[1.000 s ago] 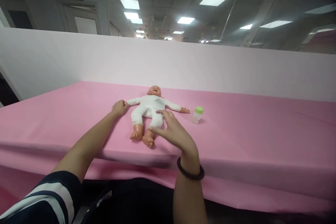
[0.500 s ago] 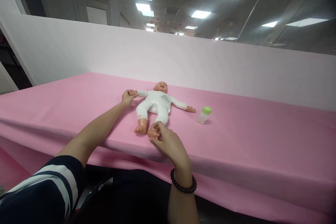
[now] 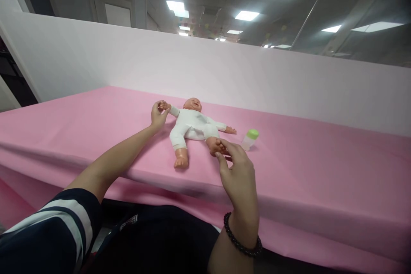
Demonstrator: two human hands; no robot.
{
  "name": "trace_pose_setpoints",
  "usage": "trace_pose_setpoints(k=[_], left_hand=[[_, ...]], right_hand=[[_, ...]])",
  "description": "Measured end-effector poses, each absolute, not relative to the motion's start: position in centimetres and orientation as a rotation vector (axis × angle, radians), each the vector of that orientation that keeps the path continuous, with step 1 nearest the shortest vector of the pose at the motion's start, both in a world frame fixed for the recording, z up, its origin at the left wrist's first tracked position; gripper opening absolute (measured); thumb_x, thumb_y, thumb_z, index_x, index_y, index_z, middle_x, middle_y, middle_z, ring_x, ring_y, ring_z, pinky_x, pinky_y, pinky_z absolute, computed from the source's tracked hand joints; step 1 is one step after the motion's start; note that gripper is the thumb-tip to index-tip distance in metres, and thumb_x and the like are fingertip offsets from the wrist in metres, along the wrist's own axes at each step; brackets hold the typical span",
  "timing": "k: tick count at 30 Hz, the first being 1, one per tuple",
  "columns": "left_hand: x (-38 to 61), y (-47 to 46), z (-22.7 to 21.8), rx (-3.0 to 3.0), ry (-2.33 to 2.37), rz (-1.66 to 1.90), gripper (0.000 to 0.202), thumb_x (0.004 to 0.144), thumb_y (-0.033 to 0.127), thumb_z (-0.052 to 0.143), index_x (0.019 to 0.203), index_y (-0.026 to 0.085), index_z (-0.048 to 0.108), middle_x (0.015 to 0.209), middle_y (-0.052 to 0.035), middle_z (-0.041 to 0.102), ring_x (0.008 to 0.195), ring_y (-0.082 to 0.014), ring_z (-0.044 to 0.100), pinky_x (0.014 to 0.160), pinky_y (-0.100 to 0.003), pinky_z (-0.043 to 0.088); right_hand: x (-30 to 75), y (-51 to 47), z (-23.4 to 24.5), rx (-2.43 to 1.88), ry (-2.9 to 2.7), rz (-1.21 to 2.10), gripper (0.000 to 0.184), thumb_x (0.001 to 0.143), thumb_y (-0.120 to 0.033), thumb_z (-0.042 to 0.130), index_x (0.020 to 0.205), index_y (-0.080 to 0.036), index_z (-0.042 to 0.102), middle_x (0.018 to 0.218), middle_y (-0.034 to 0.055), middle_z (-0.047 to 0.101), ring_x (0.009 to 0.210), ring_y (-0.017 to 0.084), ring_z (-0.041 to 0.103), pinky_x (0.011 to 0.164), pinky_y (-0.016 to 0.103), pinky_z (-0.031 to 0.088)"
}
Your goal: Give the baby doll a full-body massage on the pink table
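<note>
A baby doll [image 3: 192,124] in a white suit lies on its back on the pink-covered table, head toward the back wall. My left hand [image 3: 158,115] is closed on the doll's hand at the left, which is lifted a little with the arm bent. With thumb and fingers, my right hand [image 3: 236,167] grips the doll's foot [image 3: 214,145] on the right, holding that leg raised and swung outward. The doll's other foot [image 3: 181,159] rests near the table's front edge. Its free arm stretches out to the right, close to a small bottle with a green cap [image 3: 251,138].
The pink cloth [image 3: 305,171] covers the table and hangs over its front edge. A white low wall [image 3: 135,60] with glass above it runs along the back. The bottle stands just beyond my right hand.
My right hand has moved right and up, taking the doll's foot outward and raising the leg. My left hand has lifted the doll's hand slightly, and the doll's body has shifted a little.
</note>
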State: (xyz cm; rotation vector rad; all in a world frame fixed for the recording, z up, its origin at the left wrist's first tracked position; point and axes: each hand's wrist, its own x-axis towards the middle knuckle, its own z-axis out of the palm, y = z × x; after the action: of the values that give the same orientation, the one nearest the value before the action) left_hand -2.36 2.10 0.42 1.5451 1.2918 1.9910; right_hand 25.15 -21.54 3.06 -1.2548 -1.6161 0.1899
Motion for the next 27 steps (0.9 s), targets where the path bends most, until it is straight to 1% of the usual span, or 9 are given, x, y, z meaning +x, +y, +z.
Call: trace_pose_setpoints(k=[2, 5, 10, 12, 15, 19, 21, 23, 27], left_hand=[[-1.8, 2.2, 0.1, 1.581, 1.166, 2.093, 0.044, 0.085, 0.020, 0.070, 0.125, 0.020, 0.049, 0.130, -0.0127, 0.062, 0.117, -0.0193, 0.065, 0.104, -0.033, 0.054], [-1.0, 2.2, -0.4, 1.736, 1.059, 2.153, 0.038, 0.085, 0.021, 0.072, 0.118, 0.021, 0.054, 0.119, -0.0091, 0.067, 0.108, -0.0192, 0.068, 0.102, -0.037, 0.056], [-0.3, 1.5, -0.8, 2.221, 0.995, 1.959, 0.026, 0.093, 0.024, 0.065, 0.118, 0.019, 0.064, 0.114, -0.0095, 0.073, 0.105, -0.0207, 0.069, 0.097, -0.038, 0.057], [-0.2, 1.2, -0.7, 2.438, 0.950, 1.837, 0.021, 0.097, 0.024, 0.059, 0.115, 0.019, 0.067, 0.111, -0.0091, 0.075, 0.102, -0.0204, 0.070, 0.094, -0.036, 0.057], [-0.1, 1.0, -0.5, 2.686, 0.869, 1.690, 0.019, 0.100, 0.025, 0.051, 0.103, 0.019, 0.070, 0.099, -0.0071, 0.075, 0.088, -0.0190, 0.070, 0.083, -0.034, 0.057], [-0.1, 1.1, -0.4, 2.753, 0.860, 1.683, 0.019, 0.099, 0.024, 0.051, 0.095, 0.020, 0.069, 0.091, -0.0055, 0.074, 0.079, -0.0180, 0.067, 0.076, -0.033, 0.055], [-0.2, 1.1, -0.6, 2.746, 0.862, 1.689, 0.019, 0.099, 0.022, 0.050, 0.099, 0.019, 0.069, 0.093, -0.0058, 0.074, 0.082, -0.0185, 0.068, 0.078, -0.033, 0.055], [-0.2, 1.1, -0.8, 2.663, 0.923, 1.713, 0.019, 0.099, 0.022, 0.051, 0.108, 0.019, 0.068, 0.101, -0.0073, 0.075, 0.092, -0.0199, 0.070, 0.085, -0.034, 0.056], [-0.5, 1.7, -1.0, 2.301, 1.105, 1.886, 0.024, 0.095, 0.023, 0.062, 0.120, 0.020, 0.062, 0.117, -0.0104, 0.072, 0.108, -0.0223, 0.068, 0.098, -0.038, 0.055]], right_hand=[[24.9, -20.9, 3.0, -1.172, -1.633, 0.166, 0.039, 0.095, -0.025, 0.047, 0.125, -0.034, 0.069, 0.124, 0.0088, 0.069, 0.111, 0.028, 0.068, 0.093, 0.048, 0.059], [24.2, -19.5, 2.8, -1.084, -1.681, 0.160, 0.044, 0.096, -0.017, 0.040, 0.128, -0.027, 0.070, 0.127, 0.0088, 0.068, 0.117, 0.025, 0.066, 0.096, 0.042, 0.059], [22.6, -16.8, 3.2, -0.999, -1.764, 0.155, 0.051, 0.095, -0.008, 0.036, 0.128, -0.024, 0.070, 0.135, 0.0090, 0.065, 0.124, 0.024, 0.063, 0.100, 0.038, 0.057], [21.8, -15.7, 3.4, -0.992, -1.781, 0.154, 0.051, 0.094, -0.007, 0.035, 0.127, -0.022, 0.070, 0.133, 0.0100, 0.066, 0.123, 0.025, 0.063, 0.100, 0.039, 0.056], [20.7, -14.1, 3.5, -0.992, -1.801, 0.142, 0.053, 0.089, -0.003, 0.035, 0.124, -0.020, 0.071, 0.128, 0.0112, 0.067, 0.118, 0.026, 0.063, 0.099, 0.040, 0.055], [19.6, -12.9, 3.1, -0.998, -1.833, 0.164, 0.058, 0.083, 0.000, 0.033, 0.124, -0.020, 0.070, 0.122, 0.0106, 0.069, 0.112, 0.026, 0.064, 0.096, 0.040, 0.054], [19.4, -12.8, 3.0, -1.000, -1.825, 0.167, 0.057, 0.083, -0.001, 0.034, 0.124, -0.020, 0.070, 0.123, 0.0104, 0.069, 0.112, 0.026, 0.064, 0.095, 0.040, 0.054], [19.6, -13.3, 2.9, -0.998, -1.813, 0.162, 0.055, 0.086, -0.002, 0.035, 0.123, -0.020, 0.070, 0.125, 0.0107, 0.068, 0.115, 0.026, 0.063, 0.098, 0.041, 0.054], [21.4, -15.3, 3.3, -1.007, -1.761, 0.182, 0.045, 0.092, -0.009, 0.043, 0.127, -0.021, 0.068, 0.131, 0.0114, 0.067, 0.122, 0.026, 0.063, 0.102, 0.042, 0.055]])
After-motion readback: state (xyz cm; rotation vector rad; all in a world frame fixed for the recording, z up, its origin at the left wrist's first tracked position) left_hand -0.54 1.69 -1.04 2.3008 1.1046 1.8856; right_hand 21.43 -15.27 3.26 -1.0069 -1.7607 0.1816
